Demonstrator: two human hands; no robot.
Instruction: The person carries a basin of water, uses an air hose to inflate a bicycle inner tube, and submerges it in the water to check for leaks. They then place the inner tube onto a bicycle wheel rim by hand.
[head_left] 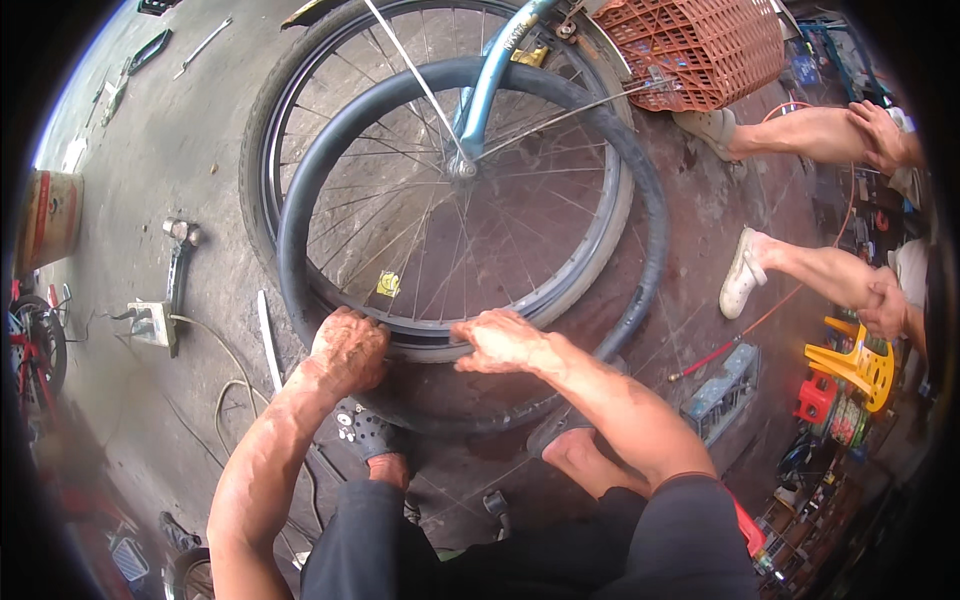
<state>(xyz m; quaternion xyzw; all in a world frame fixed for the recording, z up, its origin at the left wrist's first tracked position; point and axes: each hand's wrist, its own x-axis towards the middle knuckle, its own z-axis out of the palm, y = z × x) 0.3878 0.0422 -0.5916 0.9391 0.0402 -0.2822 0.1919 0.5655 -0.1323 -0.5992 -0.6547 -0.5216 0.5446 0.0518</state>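
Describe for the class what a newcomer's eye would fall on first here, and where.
Probably the large, round, metal-spoked bicycle wheel at upper centre, with a loose, dark rubber inner tube looped across it and reaching past its lower right. Next, the person's bare left hand and bare right hand at the wheel's lower edge. The red-brown latticed plastic basket also stands out, at upper right.
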